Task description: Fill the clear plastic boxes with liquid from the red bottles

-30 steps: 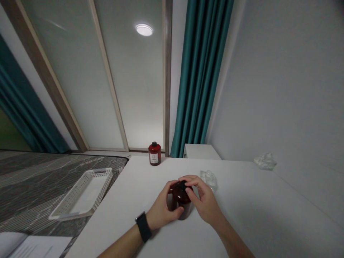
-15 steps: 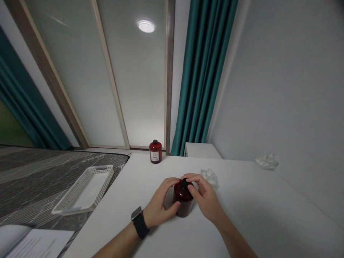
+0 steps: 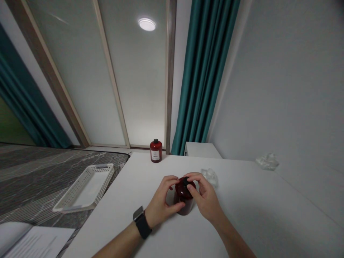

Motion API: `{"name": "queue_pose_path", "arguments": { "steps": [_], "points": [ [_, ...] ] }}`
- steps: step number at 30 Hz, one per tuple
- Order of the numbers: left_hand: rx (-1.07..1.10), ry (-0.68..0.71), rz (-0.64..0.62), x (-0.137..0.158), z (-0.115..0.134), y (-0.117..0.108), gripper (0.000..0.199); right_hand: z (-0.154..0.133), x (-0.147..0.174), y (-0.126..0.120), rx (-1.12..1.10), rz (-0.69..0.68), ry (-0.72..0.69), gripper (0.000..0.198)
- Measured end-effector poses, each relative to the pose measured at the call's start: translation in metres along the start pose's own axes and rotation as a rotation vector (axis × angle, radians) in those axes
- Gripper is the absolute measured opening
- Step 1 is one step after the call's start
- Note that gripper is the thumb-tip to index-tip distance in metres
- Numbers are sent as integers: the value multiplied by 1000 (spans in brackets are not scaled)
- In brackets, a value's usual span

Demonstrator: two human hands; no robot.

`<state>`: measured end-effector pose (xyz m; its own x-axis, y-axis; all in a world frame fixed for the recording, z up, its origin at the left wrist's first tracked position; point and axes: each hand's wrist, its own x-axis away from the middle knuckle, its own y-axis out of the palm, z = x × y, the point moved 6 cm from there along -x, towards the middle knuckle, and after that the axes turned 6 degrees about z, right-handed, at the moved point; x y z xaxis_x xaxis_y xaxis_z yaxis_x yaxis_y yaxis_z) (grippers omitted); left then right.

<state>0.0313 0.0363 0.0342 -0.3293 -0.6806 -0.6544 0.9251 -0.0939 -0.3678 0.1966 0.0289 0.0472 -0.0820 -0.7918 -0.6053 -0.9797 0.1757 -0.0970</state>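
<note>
Well inside far table edge (image 3: 193, 158) | left hand (image 3: 159, 206), right hand (image 3: 205, 199) on bottle (image 3: 184, 193)

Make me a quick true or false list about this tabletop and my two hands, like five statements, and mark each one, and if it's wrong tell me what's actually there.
1. The left hand curves around the side of the nearer bottle. True.
2. The farther bottle lies on its side on the white table. False: it stands upright.
3. The right hand has its fingers at the nearer bottle's black cap. True.
4. A watch is on the right wrist. False: it is on the left wrist.
5. The white basket sits on the grey striped surface, left of the table. True.
</note>
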Motion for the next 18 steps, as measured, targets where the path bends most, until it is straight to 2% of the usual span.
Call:
{"name": "queue_pose_path", "arguments": {
  "steps": [4,7,14,18],
  "points": [
    [-160,224,-106,3,9,-2,58,-2,-1,-3,64,29,-44,9],
    [-230,314,-138,1,15,-5,65,-2,-2,-5,68,28,-48,10],
    [-230,387,-188,0,22,-6,75,-3,-2,-6,99,56,-88,7],
    [-238,377,-200,0,19,-6,76,0,-3,-7,73,20,-35,7]
  ]
}}
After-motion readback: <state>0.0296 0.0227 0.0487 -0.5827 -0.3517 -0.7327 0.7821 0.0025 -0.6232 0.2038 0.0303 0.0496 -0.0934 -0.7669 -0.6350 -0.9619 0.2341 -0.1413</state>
